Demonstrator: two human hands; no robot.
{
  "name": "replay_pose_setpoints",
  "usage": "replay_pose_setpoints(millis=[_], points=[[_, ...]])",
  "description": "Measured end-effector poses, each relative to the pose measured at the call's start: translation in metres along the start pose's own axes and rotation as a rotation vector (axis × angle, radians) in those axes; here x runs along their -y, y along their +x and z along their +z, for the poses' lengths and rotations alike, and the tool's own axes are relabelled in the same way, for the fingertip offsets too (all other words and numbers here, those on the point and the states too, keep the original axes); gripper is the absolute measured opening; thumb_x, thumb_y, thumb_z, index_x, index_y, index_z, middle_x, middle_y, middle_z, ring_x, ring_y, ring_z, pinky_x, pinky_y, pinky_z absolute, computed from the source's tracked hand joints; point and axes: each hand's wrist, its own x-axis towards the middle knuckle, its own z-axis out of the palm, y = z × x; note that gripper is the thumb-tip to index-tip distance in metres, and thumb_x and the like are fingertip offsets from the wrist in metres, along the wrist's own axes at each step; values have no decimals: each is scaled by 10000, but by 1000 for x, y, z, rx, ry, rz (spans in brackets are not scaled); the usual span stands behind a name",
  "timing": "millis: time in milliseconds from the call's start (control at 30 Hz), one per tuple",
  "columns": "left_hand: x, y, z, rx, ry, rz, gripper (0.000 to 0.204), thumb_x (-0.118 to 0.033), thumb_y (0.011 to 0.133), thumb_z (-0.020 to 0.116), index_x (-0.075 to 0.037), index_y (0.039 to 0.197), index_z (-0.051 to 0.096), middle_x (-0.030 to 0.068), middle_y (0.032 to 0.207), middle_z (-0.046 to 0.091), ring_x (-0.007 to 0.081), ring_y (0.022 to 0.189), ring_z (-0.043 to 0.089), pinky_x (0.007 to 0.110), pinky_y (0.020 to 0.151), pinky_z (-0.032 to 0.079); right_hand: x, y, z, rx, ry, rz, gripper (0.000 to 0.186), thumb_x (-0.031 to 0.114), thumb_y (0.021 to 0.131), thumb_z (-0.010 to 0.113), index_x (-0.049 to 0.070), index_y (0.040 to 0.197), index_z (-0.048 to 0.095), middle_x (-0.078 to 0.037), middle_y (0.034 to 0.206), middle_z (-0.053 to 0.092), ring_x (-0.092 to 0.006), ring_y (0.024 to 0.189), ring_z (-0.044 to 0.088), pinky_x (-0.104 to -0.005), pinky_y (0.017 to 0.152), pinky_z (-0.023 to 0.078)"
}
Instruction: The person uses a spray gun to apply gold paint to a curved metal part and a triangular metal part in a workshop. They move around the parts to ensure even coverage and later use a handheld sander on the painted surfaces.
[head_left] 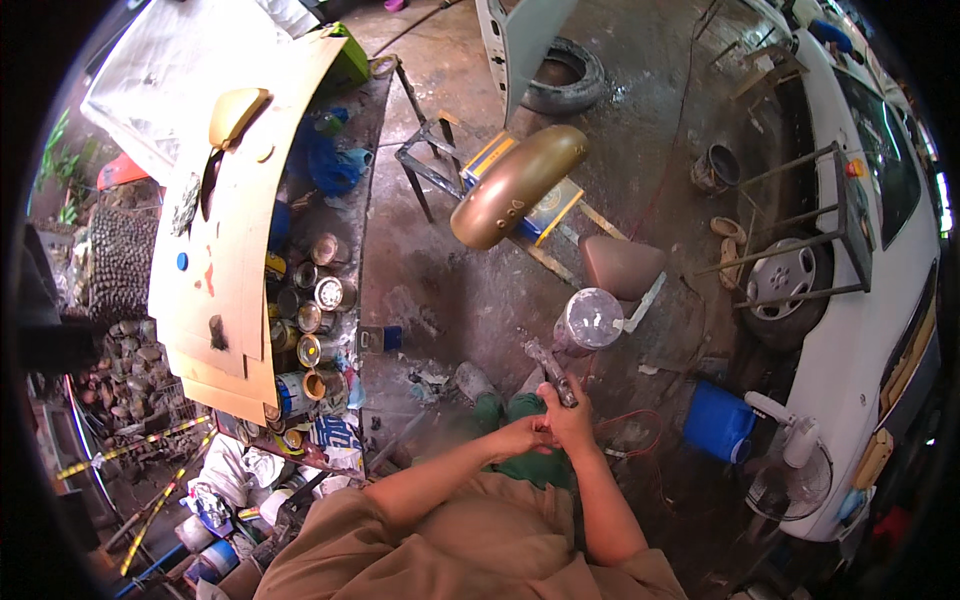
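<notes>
In the head view, our right hand (572, 425) grips a grey metal spray gun (553, 368), on our side of the long, curved gold-bronze fender (518, 187). Our left hand (525, 438) curls beside the right; we cannot tell whether it holds anything. Right of the fender and nearer us sit a matte brown rounded panel (622, 266) and a paint-smeared round container (592, 320).

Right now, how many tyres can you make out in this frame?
2: one loose tyre lying beyond the gold fender, and one mounted tyre on the white car at right. Others may be hidden.
</notes>
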Motion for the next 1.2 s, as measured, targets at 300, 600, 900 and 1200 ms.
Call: replay_pose_setpoints(millis=[300, 600, 900, 1200], points=[[16, 29, -16, -116, -157, 131, 244, -204, 1022, 608, -78, 1229, 634, -3, 1186, 669, 120, 1069, 614, 315, 960, 481, 15, 24, -13, 40, 304, 88, 380, 271, 956, 686, 4, 1218, 618, -142, 1039, 726, -255, 984, 694, -384, 866, 523], [7, 53, -38, -254, -196, 123, 239, -179, 981, 659, -46, 1179, 645, 7, 1116, 677, 117, 1019, 616, 312, 942, 481, -11, 72, -5, 27, 319, -70, 219, 228, 1024, 615, 22, 1096, 597, -51, 961, 691, -59, 518, 524, -240, 467, 413], [-4, 66, -47, -316, -157, 155, 292, -264, 988, 682, -35, 1168, 661, 11, 1144, 680, 120, 1069, 610, 322, 993, 465, 0, 98, -11, 101, 256, -129, 322, 271, 998, 673, 14, 1183, 616, -53, 951, 707, -69, 664, 604, -250, 553, 479], [-17, 103, -40, -323, -218, 203, 269, -286, 997, 671, -61, 1145, 665, -7, 1081, 677, 108, 993, 598, 321, 934, 477, 13, 126, -32, 75, 320, -99, 359, 280, 956, 717, 21, 1188, 627, -88, 971, 693, -175, 854, 641, -328, 765, 510]])
